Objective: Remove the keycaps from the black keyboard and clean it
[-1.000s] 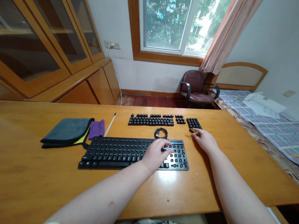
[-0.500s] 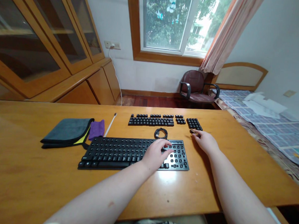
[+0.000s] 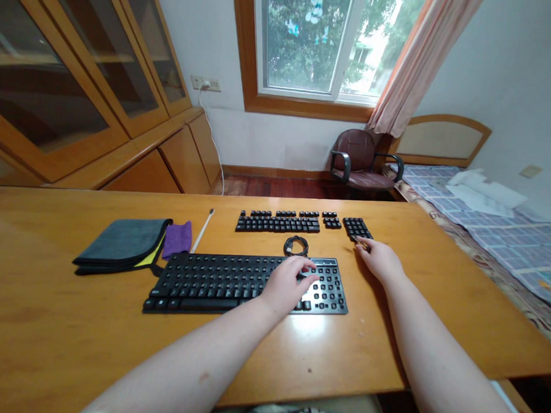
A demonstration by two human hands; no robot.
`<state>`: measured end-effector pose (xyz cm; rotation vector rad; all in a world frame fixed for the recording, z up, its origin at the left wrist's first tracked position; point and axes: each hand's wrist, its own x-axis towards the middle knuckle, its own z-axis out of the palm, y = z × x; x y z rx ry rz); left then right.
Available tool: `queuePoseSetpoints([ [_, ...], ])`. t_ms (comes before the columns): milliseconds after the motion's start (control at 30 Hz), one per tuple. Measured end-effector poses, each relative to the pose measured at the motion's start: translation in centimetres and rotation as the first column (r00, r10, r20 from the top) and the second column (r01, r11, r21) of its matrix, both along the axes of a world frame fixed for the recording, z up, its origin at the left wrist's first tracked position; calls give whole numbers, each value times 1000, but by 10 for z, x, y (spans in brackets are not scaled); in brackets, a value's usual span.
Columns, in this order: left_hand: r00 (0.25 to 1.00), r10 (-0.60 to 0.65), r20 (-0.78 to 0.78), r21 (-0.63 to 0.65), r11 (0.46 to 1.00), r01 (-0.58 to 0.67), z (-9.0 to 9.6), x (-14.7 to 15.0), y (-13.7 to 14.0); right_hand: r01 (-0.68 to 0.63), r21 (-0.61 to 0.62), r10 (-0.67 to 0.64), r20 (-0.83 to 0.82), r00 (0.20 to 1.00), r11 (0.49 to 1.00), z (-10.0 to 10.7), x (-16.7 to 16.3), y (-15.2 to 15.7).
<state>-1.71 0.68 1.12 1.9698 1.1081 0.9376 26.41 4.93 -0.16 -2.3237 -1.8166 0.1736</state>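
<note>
My left hand [image 3: 290, 281] rests on the right part of a black keyboard [image 3: 216, 283], its thumb and index finger apart. Under and beside it the keyboard's number-pad side shows bare switch sockets, with a few caps near the front edge. My right hand [image 3: 379, 258] reaches farther out, fingertips pinched at the near edge of a block of loose number-pad keycaps [image 3: 355, 224]. A small dark keycap seems to be between those fingertips, mostly hidden. Behind the keyboard lies a coiled black USB cable [image 3: 296, 246].
Loose keycaps stand in rows [image 3: 279, 224] at the back, beside a smaller keycap group [image 3: 332, 223]. Left of them are a white-handled brush [image 3: 202, 230], a purple cloth [image 3: 178, 238] and a folded grey cloth [image 3: 123, 241]. A chair [image 3: 356, 158] stands beyond the table [image 3: 56, 330].
My right hand has shifted slightly, its fingertips now closer against the number-pad keycap block. My left hand stays on the keyboard. The whole view has drifted a little.
</note>
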Motion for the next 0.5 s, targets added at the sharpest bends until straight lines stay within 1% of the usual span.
queuePoseSetpoints([
  [300,1000,6,4,0,1000,-6,-1,0,0,6,9,-5,-36,999,1000,-1,2,0],
  [367,1000,6,2,1,1000,-6,-1,0,0,3,40,-1,-59,998,999,-2,5,1],
  [433,1000,4,2,5,1000,-4,-1,0,0,54,115,-44,-90,995,992,-4,12,3],
  [500,1000,1,4,8,1000,-1,-1,0,0,165,180,-143,-127,982,970,-6,21,6],
])
